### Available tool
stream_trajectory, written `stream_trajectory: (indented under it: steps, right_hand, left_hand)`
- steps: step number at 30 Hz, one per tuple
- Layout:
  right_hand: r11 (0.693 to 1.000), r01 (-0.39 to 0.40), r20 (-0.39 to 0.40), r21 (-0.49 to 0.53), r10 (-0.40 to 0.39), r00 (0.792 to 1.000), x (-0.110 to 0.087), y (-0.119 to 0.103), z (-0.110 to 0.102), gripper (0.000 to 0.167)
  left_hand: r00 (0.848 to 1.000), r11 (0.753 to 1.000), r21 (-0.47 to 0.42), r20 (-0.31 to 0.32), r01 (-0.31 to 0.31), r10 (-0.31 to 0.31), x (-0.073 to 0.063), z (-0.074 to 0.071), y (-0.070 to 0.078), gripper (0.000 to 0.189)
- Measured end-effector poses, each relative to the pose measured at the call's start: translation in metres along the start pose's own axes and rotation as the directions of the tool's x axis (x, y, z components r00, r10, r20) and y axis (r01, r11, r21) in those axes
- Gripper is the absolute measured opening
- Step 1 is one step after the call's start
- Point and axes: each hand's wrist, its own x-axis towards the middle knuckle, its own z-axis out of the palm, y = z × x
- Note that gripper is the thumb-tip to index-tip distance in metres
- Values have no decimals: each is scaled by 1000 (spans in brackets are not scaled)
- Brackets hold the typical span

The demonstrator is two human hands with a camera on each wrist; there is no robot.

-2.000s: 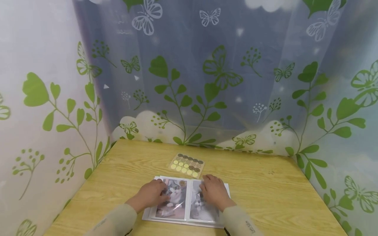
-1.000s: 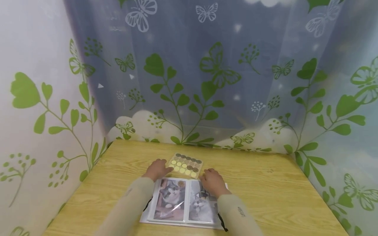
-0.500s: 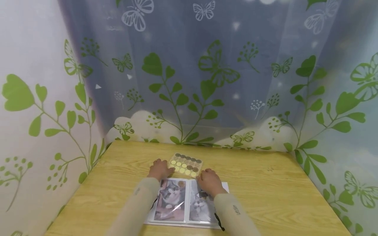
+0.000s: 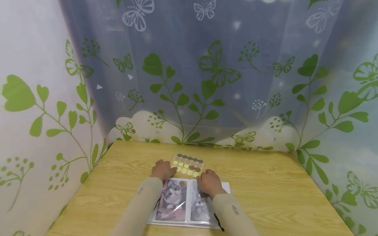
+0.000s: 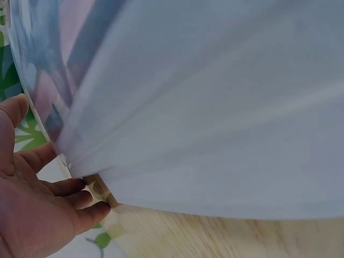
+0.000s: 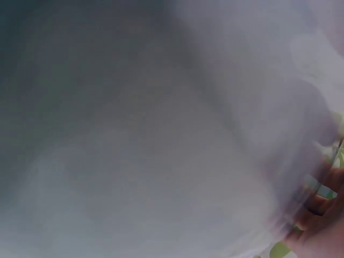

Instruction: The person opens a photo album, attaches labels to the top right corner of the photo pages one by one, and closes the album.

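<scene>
The small cream sticker sheet with rows of round yellow and brown dots point(image 4: 187, 165) lay flat on the light wooden table point(image 4: 265, 196), just beyond the open white photo album showing cat pictures point(image 4: 184, 202). The left hand point(image 4: 162, 169) touched the sheet's left edge with relaxed fingers, steadying it. The right hand point(image 4: 209, 180) rested at its near right corner; whether it pinched a dot I could not tell. This looked like the picking step; lifting one sticker would call for a fine fingertip pinch.
</scene>
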Motion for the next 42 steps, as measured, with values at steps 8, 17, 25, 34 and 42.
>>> stream_trajectory:
  steps: [8,17,25,34,42]
  right_hand:
    - [1000,-23,14,20,23,1000,-3,-1,-1,43]
    - [979,-68,-14,192,72,997,-3,11,-10,47]
    - [950,-88,-73,301,115,991,-9,17,-24,44]
    - [902,-100,-137,420,172,976,-12,22,-23,42]
    - [719,-174,-125,672,342,931,-18,20,-28,39]
  left_hand:
    - [1000,1000,-29,-8,6,-6,-5,-7,7,47]
    - [998,998,-64,-55,-5,1,-9,-14,20,50]
    - [992,984,-180,-123,-11,-11,-11,-15,33,44]
    - [983,923,-385,-175,-19,-53,-11,-17,42,37]
    - [987,846,-532,-144,-19,-68,-15,-18,48,36]
